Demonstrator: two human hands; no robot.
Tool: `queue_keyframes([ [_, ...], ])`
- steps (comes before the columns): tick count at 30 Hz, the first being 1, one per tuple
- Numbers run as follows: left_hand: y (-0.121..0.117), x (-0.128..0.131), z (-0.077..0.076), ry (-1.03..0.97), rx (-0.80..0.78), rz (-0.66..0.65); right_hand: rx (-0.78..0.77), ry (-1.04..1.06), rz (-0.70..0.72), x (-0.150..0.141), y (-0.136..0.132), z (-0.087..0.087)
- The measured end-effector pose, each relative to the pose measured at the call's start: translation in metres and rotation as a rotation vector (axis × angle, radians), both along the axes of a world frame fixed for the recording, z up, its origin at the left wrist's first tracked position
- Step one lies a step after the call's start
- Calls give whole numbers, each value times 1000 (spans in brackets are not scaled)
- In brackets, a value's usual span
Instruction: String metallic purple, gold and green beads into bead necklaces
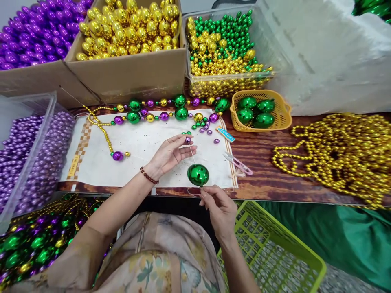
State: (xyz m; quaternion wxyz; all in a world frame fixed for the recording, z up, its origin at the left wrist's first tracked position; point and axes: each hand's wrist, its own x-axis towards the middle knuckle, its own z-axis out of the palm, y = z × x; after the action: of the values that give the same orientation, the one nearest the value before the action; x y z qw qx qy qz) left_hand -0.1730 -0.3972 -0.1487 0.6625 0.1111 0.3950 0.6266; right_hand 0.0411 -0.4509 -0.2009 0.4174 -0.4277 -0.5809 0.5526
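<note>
My left hand (169, 154) hovers over a white cloth (140, 150) and pinches a small purple bead (188, 139) at the top of a thin thread (192, 152). A large shiny green ball (198, 174) hangs on that thread just below. My right hand (217, 207) sits under the ball at the table's front edge, fingers pinched on the thread's lower end. A partly strung strand of green, purple and gold beads (165, 112) lies along the cloth's far side.
Boxes of purple (36, 32) and gold balls (131, 28) and a clear tub of green and gold beads (222, 49) line the back. A yellow basket (284, 116) holds green balls. Small snips (238, 164) and gold bead strands (342, 154) lie right; a green crate (275, 248) stands below.
</note>
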Motion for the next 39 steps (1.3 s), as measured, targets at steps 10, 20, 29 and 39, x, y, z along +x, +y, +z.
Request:
queue_keyframes([
  [10,-4,-4,-5,89,-32,6,-96,15,-35,-7,-4,9],
  [20,-13,5,-6,124,7,7,-185,80,-105,-23,-3,11],
  [29,-18,32,-13,202,-5,63,-108,34,-61,-38,11,16],
  [39,-25,33,13,1004,219,-654,-142,417,-426,-19,71,35],
])
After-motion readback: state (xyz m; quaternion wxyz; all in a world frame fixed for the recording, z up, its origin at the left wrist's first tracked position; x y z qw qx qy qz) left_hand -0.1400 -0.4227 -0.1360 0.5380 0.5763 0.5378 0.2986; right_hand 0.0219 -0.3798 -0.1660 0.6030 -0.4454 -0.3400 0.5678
